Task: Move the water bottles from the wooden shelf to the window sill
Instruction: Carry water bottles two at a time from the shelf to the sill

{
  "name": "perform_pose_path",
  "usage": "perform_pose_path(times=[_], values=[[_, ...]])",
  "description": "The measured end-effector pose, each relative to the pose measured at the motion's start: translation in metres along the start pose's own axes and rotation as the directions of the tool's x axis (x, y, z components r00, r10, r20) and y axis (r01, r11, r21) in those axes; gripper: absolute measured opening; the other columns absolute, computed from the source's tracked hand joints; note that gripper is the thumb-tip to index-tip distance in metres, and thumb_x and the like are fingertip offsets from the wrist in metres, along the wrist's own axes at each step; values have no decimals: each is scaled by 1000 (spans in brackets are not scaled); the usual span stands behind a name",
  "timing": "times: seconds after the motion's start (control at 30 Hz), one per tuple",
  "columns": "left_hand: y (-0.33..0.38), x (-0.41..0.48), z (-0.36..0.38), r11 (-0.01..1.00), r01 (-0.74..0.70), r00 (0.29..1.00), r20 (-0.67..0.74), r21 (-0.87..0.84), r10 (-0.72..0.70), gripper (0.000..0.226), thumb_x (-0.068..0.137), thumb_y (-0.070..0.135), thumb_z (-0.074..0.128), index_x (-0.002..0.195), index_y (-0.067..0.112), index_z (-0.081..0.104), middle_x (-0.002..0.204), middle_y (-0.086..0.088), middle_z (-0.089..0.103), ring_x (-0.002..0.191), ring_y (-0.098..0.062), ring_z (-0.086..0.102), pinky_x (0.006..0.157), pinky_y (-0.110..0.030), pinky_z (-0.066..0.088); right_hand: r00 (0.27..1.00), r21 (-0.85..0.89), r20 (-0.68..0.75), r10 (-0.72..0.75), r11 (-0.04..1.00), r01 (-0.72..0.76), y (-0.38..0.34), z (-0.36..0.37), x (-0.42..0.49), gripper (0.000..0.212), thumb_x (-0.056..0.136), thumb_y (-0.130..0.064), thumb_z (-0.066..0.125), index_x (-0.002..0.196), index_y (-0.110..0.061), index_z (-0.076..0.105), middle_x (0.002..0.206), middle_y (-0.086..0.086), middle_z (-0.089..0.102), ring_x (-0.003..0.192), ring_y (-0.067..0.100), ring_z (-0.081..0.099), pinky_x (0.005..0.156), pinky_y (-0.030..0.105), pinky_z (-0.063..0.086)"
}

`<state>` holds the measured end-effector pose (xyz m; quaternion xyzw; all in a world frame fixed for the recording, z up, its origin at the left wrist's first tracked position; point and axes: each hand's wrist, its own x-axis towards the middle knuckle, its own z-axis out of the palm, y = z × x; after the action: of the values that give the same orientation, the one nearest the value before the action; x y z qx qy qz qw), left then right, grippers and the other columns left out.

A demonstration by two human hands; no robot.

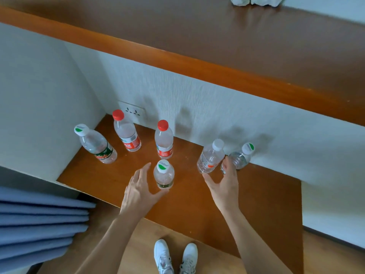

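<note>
Wooden shelf [256, 204]: six bottles are standing on it, all upright as far as I can tell, long axes pointing up at the camera
Sill [217, 46]: running across higher up, above the white wall, no bottles on it yet
Left hand [138, 189]: spread open, thumb and fingers [145, 171] curving around the front bottle [164, 176], the one with the white-and-green cap
Left grip: thumb looks like it's touching low on the bottle, fingers are just beside it on the left, so I'd say it's closing in but not clamped yet
Right hand [225, 184]: also open, palm facing the plain white-cap bottle [210, 158]
Right fingers: reaching up between that bottle and the small bottle [242, 157] sitting against the wall, tips touching or nearly touching the small one, can't tell which it's going for
Back row: two red-cap bottles [126, 131] [164, 139] near the wall, another green-label bottle [94, 144] off in the left corner, all untouched
Key relation: front bottle is lying just right of the left palm, right-side pair is just ahead of the right palm, so each hand is nearest its own target
Next move, my guess: both hands closing sideways around the bodies, then lifting straight up
Risk: the right-side pair is standing really close together, so grabbing one could knock the other
</note>
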<state>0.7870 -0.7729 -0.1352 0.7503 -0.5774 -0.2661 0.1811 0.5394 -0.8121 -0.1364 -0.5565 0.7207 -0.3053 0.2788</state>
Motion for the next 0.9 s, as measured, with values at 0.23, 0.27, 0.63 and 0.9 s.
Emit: perform_pose_path(times=[0.23, 0.27, 0.63, 0.9], values=[[14, 18, 9, 978, -95, 995, -29, -185, 91, 93, 66, 48, 85, 142, 29, 34, 133, 4, 56, 120, -16, 56, 96, -36, 53, 995, 159, 41, 90, 983, -95, 3, 22, 17, 97, 73, -50, 83, 151, -30, 29, 153, -3, 44, 141, 16, 42, 117, 45, 37], [15, 20, 9, 973, -117, 993, -36, -201, 112, 90, 66, 47, 85, 140, 29, 36, 128, 6, 58, 115, -14, 57, 94, -33, 54, 994, 185, 51, 99, 977, -107, 4, 25, 21, 96, 73, -47, 84, 150, -29, 30, 151, -4, 46, 140, 15, 43, 117, 42, 36], [23, 28, 3, 940, -183, 976, -165, -289, 139, 71, 68, 48, 84, 125, 22, 51, 107, 16, 57, 91, 2, 59, 72, -2, 45, 994, 330, 22, 107, 938, -108, -16, 41, 46, 75, 72, -26, 89, 130, -29, 42, 121, -10, 55, 115, 9, 53, 107, 34, 47], [45, 17, -24, 925, -150, 979, -184, -348, 89, 75, 68, 46, 85, 128, 31, 42, 113, 14, 53, 102, -10, 56, 85, -22, 50, 994, 384, 107, 39, 920, -77, -37, 26, 27, 92, 58, -62, 84, 135, -31, 46, 123, -8, 62, 117, 14, 60, 101, 44, 54]])
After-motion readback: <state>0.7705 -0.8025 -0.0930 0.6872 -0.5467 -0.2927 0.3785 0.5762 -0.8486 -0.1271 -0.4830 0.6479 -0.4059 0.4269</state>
